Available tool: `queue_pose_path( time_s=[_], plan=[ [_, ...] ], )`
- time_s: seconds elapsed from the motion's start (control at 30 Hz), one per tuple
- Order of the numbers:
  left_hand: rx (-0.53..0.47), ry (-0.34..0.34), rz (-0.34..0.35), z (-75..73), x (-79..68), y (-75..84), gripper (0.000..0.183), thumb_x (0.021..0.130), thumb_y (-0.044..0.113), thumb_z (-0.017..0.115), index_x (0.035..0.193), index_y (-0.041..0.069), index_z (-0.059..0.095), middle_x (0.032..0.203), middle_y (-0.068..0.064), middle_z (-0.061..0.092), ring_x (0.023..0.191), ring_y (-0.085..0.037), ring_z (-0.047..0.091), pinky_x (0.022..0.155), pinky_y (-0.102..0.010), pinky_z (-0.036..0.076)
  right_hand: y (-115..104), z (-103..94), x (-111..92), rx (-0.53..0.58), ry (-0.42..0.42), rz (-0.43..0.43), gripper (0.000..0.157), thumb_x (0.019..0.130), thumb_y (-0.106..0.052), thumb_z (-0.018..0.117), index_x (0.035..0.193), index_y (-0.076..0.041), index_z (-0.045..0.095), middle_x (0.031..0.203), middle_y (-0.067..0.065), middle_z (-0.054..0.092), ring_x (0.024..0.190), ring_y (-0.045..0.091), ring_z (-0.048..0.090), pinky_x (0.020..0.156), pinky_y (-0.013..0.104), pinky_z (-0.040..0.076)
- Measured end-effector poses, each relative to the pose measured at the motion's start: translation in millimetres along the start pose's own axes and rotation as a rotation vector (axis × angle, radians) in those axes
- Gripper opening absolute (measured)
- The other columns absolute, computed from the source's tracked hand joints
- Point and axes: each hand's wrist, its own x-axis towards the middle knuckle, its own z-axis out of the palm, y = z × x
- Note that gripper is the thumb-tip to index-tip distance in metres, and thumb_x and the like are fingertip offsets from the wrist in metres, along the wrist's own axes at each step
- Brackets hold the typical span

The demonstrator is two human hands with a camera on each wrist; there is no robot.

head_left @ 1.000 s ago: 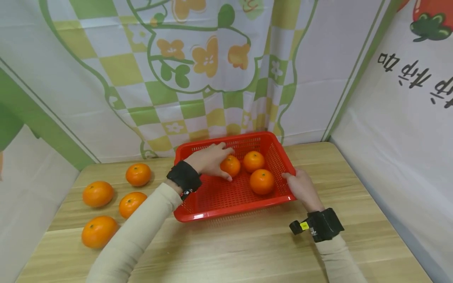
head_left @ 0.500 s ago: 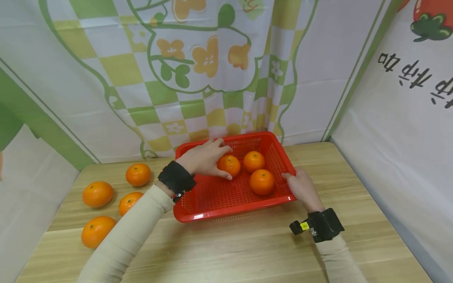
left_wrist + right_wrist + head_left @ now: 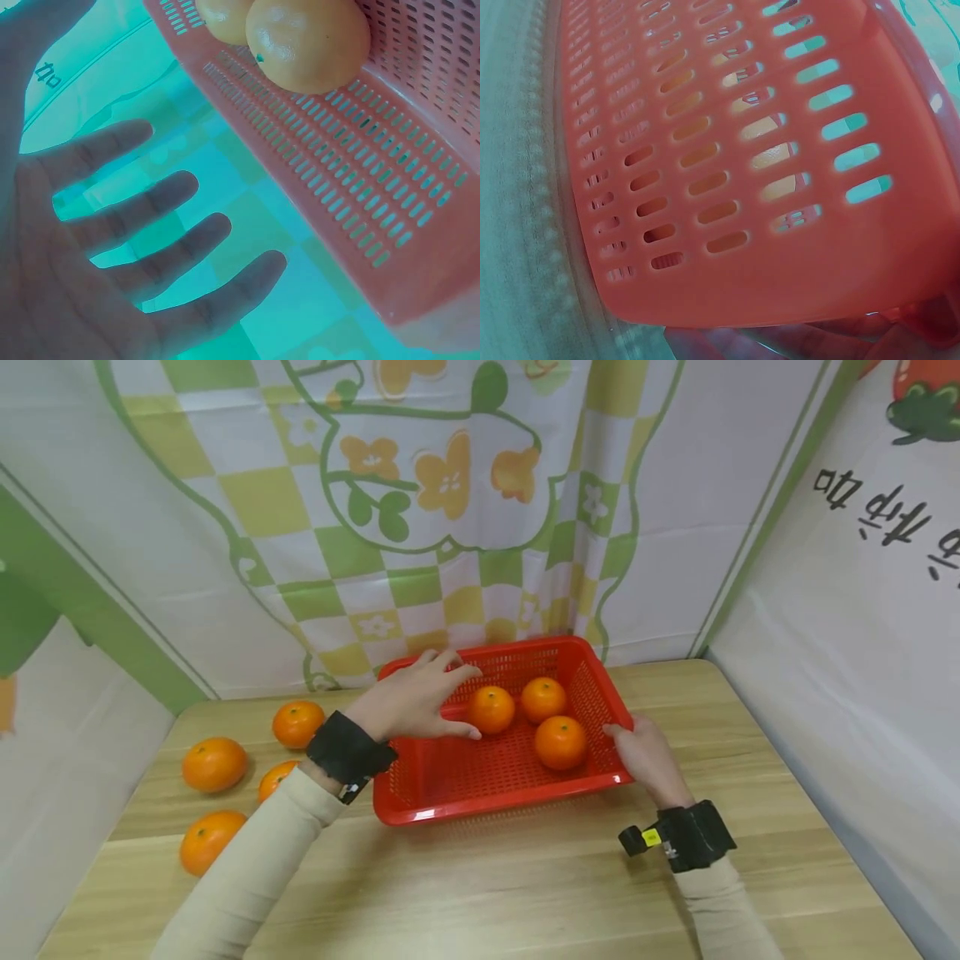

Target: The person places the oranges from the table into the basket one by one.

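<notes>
A red plastic basket [image 3: 465, 793] with slotted walls stands on the table, holding three oranges. One orange [image 3: 492, 709] lies nearest my left hand, with a second orange [image 3: 543, 700] and a third orange [image 3: 561, 742] to its right. Above the basket's left part is my left hand [image 3: 416, 697], fingers spread and apart from the fruit; the left wrist view shows its bare palm [image 3: 67, 277]. At the basket's right end my right hand [image 3: 647, 758] grips the rim, thumb over the edge. In the right wrist view its fingers [image 3: 780, 343] show below the basket wall [image 3: 840, 255].
Several more oranges sit on the table's left side, among them a rear orange [image 3: 297, 724], a left orange [image 3: 214, 765] and a front orange [image 3: 211, 842]. My left sleeve partly covers some. A patterned curtain [image 3: 420, 585] hangs right behind the basket.
My left hand has let go of the nearest orange in the basket and drawn back to the left. The right hand keeps its grip on the rim. The head view has shifted slightly.
</notes>
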Motion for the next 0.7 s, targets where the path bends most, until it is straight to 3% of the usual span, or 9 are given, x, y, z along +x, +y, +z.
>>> queue_pose_path(
  time_s=[0.23, 0.47, 0.7],
  plan=[
    [-0.016, 0.032, -0.022, 1.0, -16.5, -4.7, 0.088, 0.086, 0.066, 0.077, 0.153, 0.015, 0.052, 0.141, -0.012, 0.055, 0.124, -0.035, 0.055, 0.095, -0.05, 0.058, -0.9, -0.5, -0.5, -0.014, 0.02, -0.019, 0.041, 0.106, -0.025, 0.05, 0.13, 0.007, 0.059, 0.107, 0.017, 0.07, 0.085, 0.02, 0.07, 0.072, 0.027, 0.055],
    [-0.035, 0.04, -0.03, 5.3, -28.0, -9.1, 0.079, 0.092, 0.057, 0.075, 0.149, 0.007, 0.053, 0.14, -0.016, 0.057, 0.129, -0.039, 0.055, 0.109, -0.052, 0.051, -1.0, -0.1, 0.7, -0.01, 0.016, -0.004, 0.043, 0.106, -0.027, 0.049, 0.132, 0.006, 0.057, 0.111, 0.018, 0.07, 0.089, 0.022, 0.071, 0.072, 0.026, 0.055],
    [-0.096, 0.123, -0.036, 4.3, -40.2, -13.7, 0.069, 0.091, 0.048, 0.08, 0.139, 0.004, 0.059, 0.136, -0.018, 0.057, 0.125, -0.039, 0.053, 0.106, -0.052, 0.052, -2.3, -0.5, -1.5, -0.014, 0.009, 0.008, 0.044, 0.106, -0.027, 0.048, 0.134, 0.006, 0.057, 0.111, 0.019, 0.07, 0.088, 0.022, 0.071, 0.071, 0.026, 0.055]
  ],
)
